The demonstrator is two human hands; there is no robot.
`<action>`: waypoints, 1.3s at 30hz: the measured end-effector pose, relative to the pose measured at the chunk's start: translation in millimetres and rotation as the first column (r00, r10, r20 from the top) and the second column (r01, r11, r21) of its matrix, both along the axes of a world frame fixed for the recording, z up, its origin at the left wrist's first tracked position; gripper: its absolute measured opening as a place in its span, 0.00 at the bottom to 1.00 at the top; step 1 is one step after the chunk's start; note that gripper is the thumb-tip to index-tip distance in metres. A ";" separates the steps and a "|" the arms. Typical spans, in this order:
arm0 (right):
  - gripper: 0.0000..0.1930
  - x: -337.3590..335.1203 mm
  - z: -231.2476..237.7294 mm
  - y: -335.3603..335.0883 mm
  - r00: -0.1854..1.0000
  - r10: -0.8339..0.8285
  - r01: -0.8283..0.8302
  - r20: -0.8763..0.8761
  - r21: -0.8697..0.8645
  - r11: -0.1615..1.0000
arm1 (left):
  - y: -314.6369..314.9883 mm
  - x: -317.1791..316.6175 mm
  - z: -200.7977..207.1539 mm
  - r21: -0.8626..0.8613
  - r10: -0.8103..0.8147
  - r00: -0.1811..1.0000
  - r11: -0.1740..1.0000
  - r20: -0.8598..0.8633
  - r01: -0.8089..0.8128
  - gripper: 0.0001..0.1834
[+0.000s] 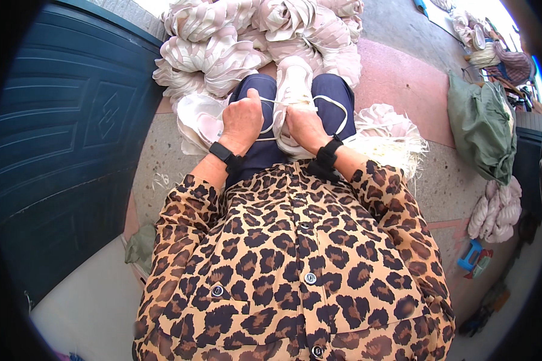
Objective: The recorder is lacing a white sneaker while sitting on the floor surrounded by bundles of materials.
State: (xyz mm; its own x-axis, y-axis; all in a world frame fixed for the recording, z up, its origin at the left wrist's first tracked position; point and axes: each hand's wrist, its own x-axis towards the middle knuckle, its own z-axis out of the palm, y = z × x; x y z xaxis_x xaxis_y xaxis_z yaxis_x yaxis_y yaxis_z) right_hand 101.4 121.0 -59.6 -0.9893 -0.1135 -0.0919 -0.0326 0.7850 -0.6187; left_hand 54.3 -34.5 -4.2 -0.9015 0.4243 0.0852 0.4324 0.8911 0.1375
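Note:
A pale white-pink shoe upper (294, 81) stands between my knees, toe pointing away. White shoelace (338, 101) runs through it and loops over my thighs on both sides. My left hand (244, 123) is closed just left of the upper, thumb raised, and a stretch of lace runs from it to the eyelets. On the upper's lacing area, my right hand (307, 128) is closed with its fingers curled; its fingertips are partly hidden. Both wrists wear black bands.
Bundles of pale shoe uppers (214, 57) are heaped beyond my knees. Loose uppers (199, 117) lie by my left leg; more uppers and white laces (391, 132) are at my right. A dark blue panelled door (72, 120) stands left. A green sack (479, 129) sits right.

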 end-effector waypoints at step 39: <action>0.09 -45.0 182.1 113.5 0.966 -0.205 0.142 0.157 -0.986 -0.088 | 98.9 -0.6 0.1 0.477 -0.420 0.710 0.869 0.566 0.134 0.24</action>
